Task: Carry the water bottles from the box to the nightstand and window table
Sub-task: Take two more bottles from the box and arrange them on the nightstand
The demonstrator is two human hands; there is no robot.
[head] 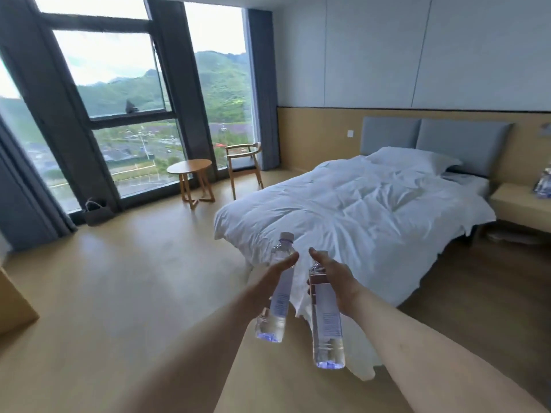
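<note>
Your arms reach forward over the floor — left hand (278, 271) grips one bottle (275, 293), right hand (335, 281) another (325, 320), both clear, white-labelled, caps tilted away — short of the table (189, 167).
</note>
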